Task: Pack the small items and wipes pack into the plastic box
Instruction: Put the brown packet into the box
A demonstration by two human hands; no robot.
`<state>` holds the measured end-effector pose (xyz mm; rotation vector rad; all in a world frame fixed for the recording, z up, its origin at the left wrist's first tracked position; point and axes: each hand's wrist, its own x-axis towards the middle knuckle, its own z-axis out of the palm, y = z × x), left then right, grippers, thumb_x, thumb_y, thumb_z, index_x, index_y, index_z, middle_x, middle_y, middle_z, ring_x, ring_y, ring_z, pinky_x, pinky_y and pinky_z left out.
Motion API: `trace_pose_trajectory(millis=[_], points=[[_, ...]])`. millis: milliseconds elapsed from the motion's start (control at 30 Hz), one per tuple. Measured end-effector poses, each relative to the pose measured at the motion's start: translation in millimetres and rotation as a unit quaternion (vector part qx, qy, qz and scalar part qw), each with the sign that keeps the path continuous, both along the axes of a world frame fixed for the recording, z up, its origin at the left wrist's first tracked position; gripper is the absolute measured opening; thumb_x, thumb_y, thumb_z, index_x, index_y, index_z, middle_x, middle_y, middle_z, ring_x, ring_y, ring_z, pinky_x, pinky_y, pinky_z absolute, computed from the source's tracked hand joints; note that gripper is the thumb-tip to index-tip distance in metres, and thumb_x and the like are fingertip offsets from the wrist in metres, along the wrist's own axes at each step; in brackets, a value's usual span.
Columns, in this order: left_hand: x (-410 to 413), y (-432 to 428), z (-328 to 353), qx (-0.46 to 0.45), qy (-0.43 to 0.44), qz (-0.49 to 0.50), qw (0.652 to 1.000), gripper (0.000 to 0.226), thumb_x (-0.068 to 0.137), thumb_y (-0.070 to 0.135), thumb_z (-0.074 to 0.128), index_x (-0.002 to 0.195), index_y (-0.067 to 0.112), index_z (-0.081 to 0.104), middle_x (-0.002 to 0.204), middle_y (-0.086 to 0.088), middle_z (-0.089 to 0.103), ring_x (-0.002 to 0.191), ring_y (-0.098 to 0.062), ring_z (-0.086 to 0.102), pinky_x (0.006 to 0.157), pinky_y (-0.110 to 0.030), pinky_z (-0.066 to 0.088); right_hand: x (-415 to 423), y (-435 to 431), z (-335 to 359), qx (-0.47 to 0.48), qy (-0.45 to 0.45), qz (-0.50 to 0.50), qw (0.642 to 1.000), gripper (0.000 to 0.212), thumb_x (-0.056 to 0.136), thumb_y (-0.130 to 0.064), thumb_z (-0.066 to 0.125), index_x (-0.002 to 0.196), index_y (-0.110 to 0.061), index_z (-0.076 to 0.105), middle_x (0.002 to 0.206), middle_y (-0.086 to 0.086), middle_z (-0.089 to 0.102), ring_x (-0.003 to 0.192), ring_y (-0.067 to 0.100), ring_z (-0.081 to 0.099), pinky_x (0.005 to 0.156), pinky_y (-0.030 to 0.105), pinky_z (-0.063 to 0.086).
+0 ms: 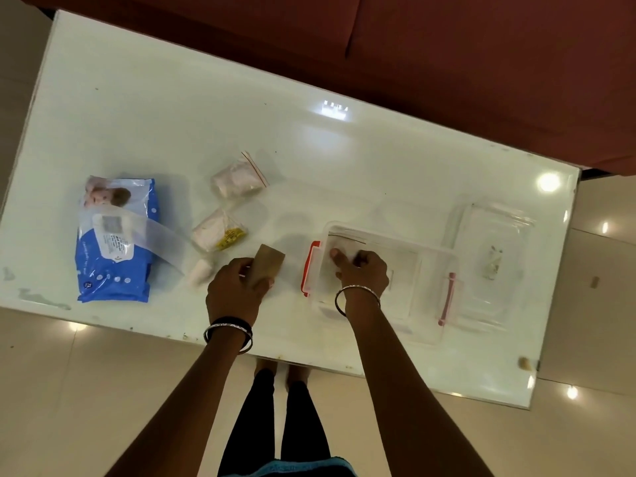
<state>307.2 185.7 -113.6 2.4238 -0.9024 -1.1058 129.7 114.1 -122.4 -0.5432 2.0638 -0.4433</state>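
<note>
A clear plastic box (pixel 430 266) with red side latches stands near the table's front edge. My right hand (pixel 361 270) is inside it, fingers pressed on a clear zip bag (pixel 351 241) lying on the box floor. Just left of the box, my left hand (pixel 237 290) grips a small brown cardboard packet (pixel 270 263). Further left lie a small white roll (pixel 202 270), a zip bag with a yellow label (pixel 220 230) and a zip bag with a red seal (pixel 237 179). The blue wipes pack (pixel 113 242) lies at the far left.
The box's clear lid (pixel 495 263) lies flat to the right of the box. The white glossy table (pixel 241 115) reflects ceiling lights. A dark red sofa (pixel 447 46) runs along the far side. My legs and feet show below the table's front edge.
</note>
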Motion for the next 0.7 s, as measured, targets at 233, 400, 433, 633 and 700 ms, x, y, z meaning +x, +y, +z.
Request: trace_pose_trajectory(millis=[233, 400, 433, 633, 700], points=[[-13.0, -0.8, 57.7, -0.125, 0.109, 0.077, 0.983, 0.040, 0.067, 0.027, 0.084, 0.104, 0.027, 0.067, 0.092, 0.013, 0.067, 0.077, 0.003, 0.062, 0.054, -0.007, 0.049, -24.9, 19.2, 32.2, -0.006, 0.034, 0.028, 0.999, 0.038, 0.081, -0.034, 0.077, 0.112, -0.013, 0.070, 0.112, 0.004, 0.071, 0.097, 0.024, 0.069, 0.096, 0.043, 0.055], [-36.7, -2.6, 97.1, -0.138, 0.137, -0.139, 0.971, 0.048, 0.062, 0.028, 0.086, 0.108, 0.030, 0.071, 0.095, 0.009, 0.064, 0.084, -0.007, 0.062, 0.068, -0.022, 0.054, -53.3, 42.1, 84.0, -0.081, -0.205, 0.035, 0.975, 0.037, 0.085, -0.046, 0.071, 0.108, -0.016, 0.075, 0.105, 0.005, 0.076, 0.097, 0.021, 0.074, 0.079, 0.033, 0.062], [-44.0, -4.7, 99.4, -0.132, 0.130, -0.189, 0.964, 0.049, 0.063, 0.028, 0.086, 0.110, 0.028, 0.071, 0.095, 0.008, 0.064, 0.085, -0.007, 0.061, 0.073, -0.024, 0.053, -57.4, 46.0, 91.0, -0.090, -0.245, 0.070, 0.963, 0.043, 0.084, -0.051, 0.069, 0.111, -0.018, 0.074, 0.109, 0.006, 0.075, 0.101, 0.021, 0.073, 0.079, 0.033, 0.061], [-77.1, -16.0, 92.8, -0.104, 0.091, -0.305, 0.942, 0.048, 0.072, 0.041, 0.076, 0.118, 0.031, 0.067, 0.105, 0.006, 0.060, 0.099, -0.014, 0.055, 0.087, -0.030, 0.047, -75.5, 54.4, 90.1, -0.094, -0.180, 0.184, 0.962, 0.037, 0.075, -0.029, 0.083, 0.109, -0.019, 0.071, 0.105, 0.004, 0.072, 0.092, 0.025, 0.073, 0.078, 0.035, 0.062], [-77.7, -13.7, 88.8, -0.134, 0.064, -0.229, 0.962, 0.045, 0.073, 0.037, 0.076, 0.117, 0.029, 0.066, 0.108, 0.005, 0.059, 0.099, -0.013, 0.055, 0.086, -0.029, 0.048, -82.7, 51.3, 80.9, -0.077, -0.167, 0.099, 0.978, 0.030, 0.079, -0.020, 0.082, 0.106, -0.011, 0.072, 0.101, 0.008, 0.073, 0.084, 0.025, 0.076, 0.075, 0.033, 0.063]])
